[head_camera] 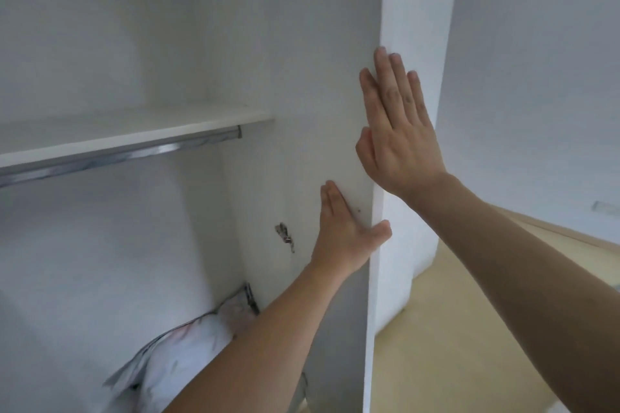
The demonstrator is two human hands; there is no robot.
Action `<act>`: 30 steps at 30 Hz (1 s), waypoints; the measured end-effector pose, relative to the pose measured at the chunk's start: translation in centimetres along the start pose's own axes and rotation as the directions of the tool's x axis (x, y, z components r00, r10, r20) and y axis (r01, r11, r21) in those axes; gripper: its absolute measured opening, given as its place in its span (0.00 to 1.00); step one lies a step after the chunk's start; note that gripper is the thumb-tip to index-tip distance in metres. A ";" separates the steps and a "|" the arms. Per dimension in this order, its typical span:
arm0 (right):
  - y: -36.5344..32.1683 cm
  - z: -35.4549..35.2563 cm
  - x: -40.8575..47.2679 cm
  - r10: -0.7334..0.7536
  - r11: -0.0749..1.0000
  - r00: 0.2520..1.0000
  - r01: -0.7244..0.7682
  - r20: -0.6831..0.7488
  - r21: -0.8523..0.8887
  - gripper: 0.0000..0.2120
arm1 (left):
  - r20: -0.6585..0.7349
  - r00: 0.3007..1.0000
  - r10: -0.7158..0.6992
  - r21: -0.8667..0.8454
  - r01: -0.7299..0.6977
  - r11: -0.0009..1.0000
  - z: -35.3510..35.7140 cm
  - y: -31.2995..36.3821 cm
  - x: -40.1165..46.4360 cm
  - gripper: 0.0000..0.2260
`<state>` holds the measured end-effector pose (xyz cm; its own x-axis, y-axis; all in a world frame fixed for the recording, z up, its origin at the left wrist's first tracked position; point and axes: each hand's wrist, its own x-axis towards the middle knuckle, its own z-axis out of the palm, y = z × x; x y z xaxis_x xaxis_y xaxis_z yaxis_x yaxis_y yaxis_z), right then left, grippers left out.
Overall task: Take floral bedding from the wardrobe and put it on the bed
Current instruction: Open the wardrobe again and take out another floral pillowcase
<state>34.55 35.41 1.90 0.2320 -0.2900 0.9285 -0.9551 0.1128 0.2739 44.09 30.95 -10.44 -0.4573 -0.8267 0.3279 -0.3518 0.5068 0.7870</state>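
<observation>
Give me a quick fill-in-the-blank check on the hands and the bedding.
1. Both hands lie flat on the white wardrobe ____.
2. The left hand hooks its ____ round the panel's front edge.
3. The right hand is placed ____ the left one.
4. The floral bedding sits below the chrome ____.

Missing: door; thumb; above; rail

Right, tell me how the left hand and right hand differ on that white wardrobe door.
The left hand sits lower on the white wardrobe door, palm on its inner face, thumb hooked round the edge. The right hand sits higher, flat along that edge, fingers pointing up. Both have straight fingers, and neither touches the floral bedding.
</observation>
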 end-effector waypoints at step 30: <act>-13.0 12.7 -7.5 -0.022 0.914 0.966 -0.085 0.258 0.397 0.26 | -0.159 0.964 0.211 0.759 -0.016 0.651 -14.3 -20.3 1.8 0.34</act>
<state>42.82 24.01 -11.83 0.1978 -0.5274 0.8263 -0.9657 -0.2493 0.0720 62.12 15.72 -18.31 -0.3849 -0.7296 0.5653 -0.8415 0.5290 0.1099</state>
